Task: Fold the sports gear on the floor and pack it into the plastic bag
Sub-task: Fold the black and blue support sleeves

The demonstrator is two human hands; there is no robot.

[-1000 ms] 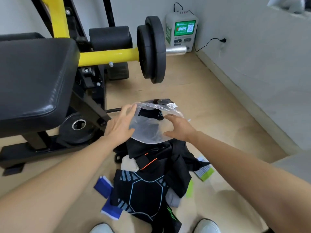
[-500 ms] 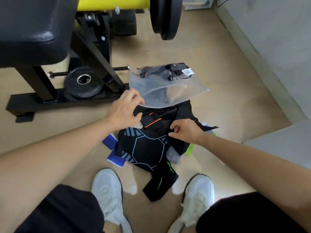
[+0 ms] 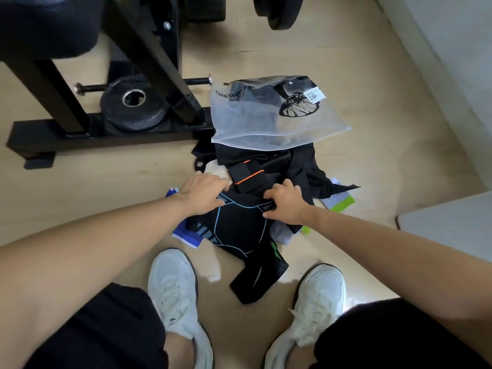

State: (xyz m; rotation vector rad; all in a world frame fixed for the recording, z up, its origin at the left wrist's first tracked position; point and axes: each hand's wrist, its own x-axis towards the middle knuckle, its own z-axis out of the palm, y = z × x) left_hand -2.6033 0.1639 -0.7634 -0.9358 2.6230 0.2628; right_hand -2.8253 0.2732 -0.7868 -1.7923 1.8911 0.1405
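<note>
On the wooden floor (image 3: 346, 62), just ahead of your white shoes (image 3: 173, 288), lies the heap of gear, and both hands are on its topmost piece, a black garment (image 3: 237, 227) with light-blue seams. Your right hand (image 3: 286, 206) has fingers and thumb curled round the garment's upper edge, gripping it. Your left hand (image 3: 203, 193) lies over the opposite upper corner; I cannot tell whether it pinches the cloth or only presses it. The plastic bag (image 3: 266, 123) lies flat beyond the heap (translucent, dark cloth showing through it, a printed label near its far corner), its near edge overlapping the black clothes.

Around you, a black strap with orange trim (image 3: 249, 177) sits between your hands and the bag. A blue piece (image 3: 186, 237) peeks out on the left under the garment, a grey-and-green one (image 3: 339, 202) on the right, and a black piece with green stripes (image 3: 259, 278) trails toward your feet. The bench frame (image 3: 106, 134) and its weight plate (image 3: 133, 107) crowd the left side, the frame's end right at the bag's left edge. Bare floor opens to the right of the heap, up to the wall (image 3: 439, 62) and a grey block (image 3: 447, 222).
</note>
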